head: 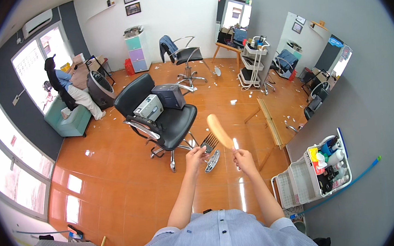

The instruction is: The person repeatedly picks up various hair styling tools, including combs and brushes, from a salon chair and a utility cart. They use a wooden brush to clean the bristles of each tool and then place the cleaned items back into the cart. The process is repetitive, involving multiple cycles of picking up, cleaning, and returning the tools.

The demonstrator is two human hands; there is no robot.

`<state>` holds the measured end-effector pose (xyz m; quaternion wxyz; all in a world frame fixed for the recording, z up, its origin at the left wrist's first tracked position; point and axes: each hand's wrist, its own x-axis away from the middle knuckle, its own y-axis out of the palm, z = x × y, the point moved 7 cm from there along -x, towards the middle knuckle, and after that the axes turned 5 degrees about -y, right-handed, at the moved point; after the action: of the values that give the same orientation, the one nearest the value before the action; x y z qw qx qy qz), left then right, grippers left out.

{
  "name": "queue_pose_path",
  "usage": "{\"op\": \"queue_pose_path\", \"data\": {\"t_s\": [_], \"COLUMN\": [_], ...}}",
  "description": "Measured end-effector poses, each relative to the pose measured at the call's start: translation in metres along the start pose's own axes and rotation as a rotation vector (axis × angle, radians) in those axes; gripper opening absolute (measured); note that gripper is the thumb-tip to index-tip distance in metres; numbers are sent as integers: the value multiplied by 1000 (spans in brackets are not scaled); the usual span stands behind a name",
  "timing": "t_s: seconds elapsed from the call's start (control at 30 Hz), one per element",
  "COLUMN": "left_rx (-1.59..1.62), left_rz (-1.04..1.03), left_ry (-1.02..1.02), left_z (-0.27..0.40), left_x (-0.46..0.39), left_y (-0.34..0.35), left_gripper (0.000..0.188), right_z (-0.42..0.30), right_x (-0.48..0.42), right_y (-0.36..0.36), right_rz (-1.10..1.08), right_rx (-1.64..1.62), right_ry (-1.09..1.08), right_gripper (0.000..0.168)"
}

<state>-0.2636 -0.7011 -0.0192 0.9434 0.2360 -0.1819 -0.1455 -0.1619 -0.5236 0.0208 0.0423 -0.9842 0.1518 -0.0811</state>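
My left hand [196, 158] is closed on the base of a black wide-toothed hair comb [209, 142], its teeth pointing up and to the right. In my right hand [244, 160] is the narrow lower end of a long, curved, pale tan object [219, 131], perhaps a brush or comb seen from its smooth side. Both things are held up in front of me, close beside each other, over the tiled floor. Beyond them stands a black salon chair [180, 126] with a grey-white box [148, 107] and a dark box [169, 96] on its seat.
At right, a white trolley [294, 184] holds bottles near a leaning mirror [300, 69]. A second salon chair [188, 54] and a drawer cabinet [137, 53] stand farther back. A person [65, 86] sits at left on a teal seat [73, 122]. White scraps lie on the orange floor [118, 184].
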Motion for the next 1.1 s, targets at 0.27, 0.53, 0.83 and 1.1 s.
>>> {"op": "queue_pose_path", "data": {"t_s": [0.27, 0.53, 0.83, 1.1], "left_rx": [732, 735, 190, -245], "left_rz": [-147, -334, -416, -595], "left_ry": [-570, -801, -562, -400], "left_z": [-70, -123, -180, -246], "left_x": [-28, -32, -31, 0], "left_y": [82, 194, 298, 389], "left_gripper": [13, 13, 13, 11], "right_z": [-3, 8, 28, 82], "right_x": [24, 46, 84, 128], "right_y": [-66, -186, -307, -395], "right_rz": [-131, 66, 334, 661], "right_rx": [76, -60, -116, -127], "right_ry": [-149, -121, -56, 60], "right_gripper": [41, 43, 45, 46]}}
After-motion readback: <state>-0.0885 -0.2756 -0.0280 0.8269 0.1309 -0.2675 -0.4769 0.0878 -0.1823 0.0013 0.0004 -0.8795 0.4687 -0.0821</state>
